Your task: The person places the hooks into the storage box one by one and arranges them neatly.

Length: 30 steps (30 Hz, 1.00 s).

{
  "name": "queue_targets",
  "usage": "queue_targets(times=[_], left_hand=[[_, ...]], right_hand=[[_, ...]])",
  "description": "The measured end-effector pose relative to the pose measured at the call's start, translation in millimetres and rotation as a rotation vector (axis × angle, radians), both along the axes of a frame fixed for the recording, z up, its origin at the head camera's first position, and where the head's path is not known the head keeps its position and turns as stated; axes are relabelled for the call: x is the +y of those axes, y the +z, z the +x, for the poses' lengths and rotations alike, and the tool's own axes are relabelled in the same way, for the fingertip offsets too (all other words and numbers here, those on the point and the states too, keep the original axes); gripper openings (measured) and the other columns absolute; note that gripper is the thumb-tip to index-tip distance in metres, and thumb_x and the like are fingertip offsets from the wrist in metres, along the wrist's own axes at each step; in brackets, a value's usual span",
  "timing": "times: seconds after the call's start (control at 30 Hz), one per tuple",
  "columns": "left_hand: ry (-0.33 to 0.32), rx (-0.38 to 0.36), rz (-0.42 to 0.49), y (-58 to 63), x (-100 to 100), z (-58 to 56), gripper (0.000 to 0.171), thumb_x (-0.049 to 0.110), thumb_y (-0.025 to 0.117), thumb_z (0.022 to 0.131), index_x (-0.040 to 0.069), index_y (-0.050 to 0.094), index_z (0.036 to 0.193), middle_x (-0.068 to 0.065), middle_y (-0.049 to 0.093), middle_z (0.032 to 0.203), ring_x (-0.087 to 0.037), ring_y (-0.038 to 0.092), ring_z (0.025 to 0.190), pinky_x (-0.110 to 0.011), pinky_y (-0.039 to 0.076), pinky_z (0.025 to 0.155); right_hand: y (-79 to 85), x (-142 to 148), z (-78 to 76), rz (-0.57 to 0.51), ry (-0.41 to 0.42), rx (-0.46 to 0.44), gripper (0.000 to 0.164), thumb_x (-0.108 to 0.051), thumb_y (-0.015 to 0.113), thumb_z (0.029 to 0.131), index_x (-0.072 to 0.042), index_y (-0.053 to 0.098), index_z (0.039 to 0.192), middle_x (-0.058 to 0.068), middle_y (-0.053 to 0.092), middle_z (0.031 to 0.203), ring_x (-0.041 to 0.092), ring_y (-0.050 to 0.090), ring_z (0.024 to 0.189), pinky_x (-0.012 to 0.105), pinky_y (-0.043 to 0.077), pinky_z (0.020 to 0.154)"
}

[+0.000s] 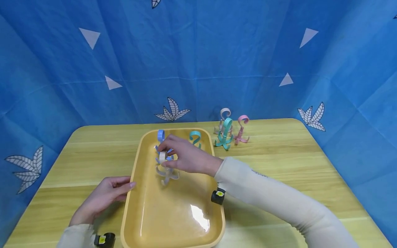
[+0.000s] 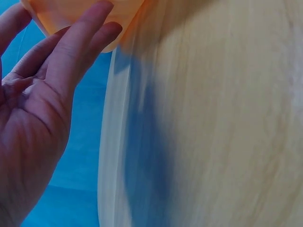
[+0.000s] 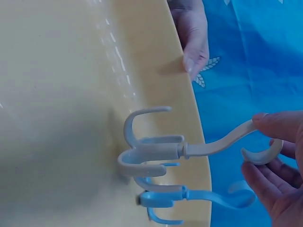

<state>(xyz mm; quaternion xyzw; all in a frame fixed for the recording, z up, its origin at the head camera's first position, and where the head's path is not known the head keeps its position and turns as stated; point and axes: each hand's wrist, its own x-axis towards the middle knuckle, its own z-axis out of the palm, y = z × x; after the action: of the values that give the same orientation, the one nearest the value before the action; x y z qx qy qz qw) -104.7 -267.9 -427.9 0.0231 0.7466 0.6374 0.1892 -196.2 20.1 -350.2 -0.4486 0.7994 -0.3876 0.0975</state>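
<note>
My right hand [image 1: 186,155] pinches the curved top of a white hook [image 1: 168,175] with several upturned prongs. In the right wrist view the white hook [image 3: 161,151] stands over the yellow tray [image 3: 156,90], beside a blue hook [image 3: 163,196]. Whether its base touches the tray floor I cannot tell. My left hand [image 1: 103,196] touches the tray's left side, its thumb at the rim; in the left wrist view its fingers [image 2: 78,47] lie fairly straight against the tray. Toward the tray's far end are the blue hook and a teal hook [image 1: 195,134], partly hidden by my right hand.
Past the tray's far right corner, a white hook [image 1: 225,113], a teal hook [image 1: 225,132] and a pink hook [image 1: 241,129] stand close together on the wooden table [image 1: 279,151]. A blue curtain [image 1: 198,62] hangs behind the table and along its sides.
</note>
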Motion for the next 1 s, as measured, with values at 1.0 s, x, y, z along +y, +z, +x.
queue_targets(times=[1.0], left_hand=[[0.001,0.007,-0.017,-0.7,0,-0.6,0.058,0.017,0.061,0.1,-0.023,0.038,0.136,-0.032,0.052,0.132,-0.014,0.064,0.104,-0.033,0.054,0.087]], right_hand=[[-9.5,19,-0.3,0.001,-0.08,0.077,0.032,-0.031,0.064,0.098,-0.011,0.058,0.122,-0.003,0.056,0.117,0.009,0.054,0.107,0.026,0.047,0.09]])
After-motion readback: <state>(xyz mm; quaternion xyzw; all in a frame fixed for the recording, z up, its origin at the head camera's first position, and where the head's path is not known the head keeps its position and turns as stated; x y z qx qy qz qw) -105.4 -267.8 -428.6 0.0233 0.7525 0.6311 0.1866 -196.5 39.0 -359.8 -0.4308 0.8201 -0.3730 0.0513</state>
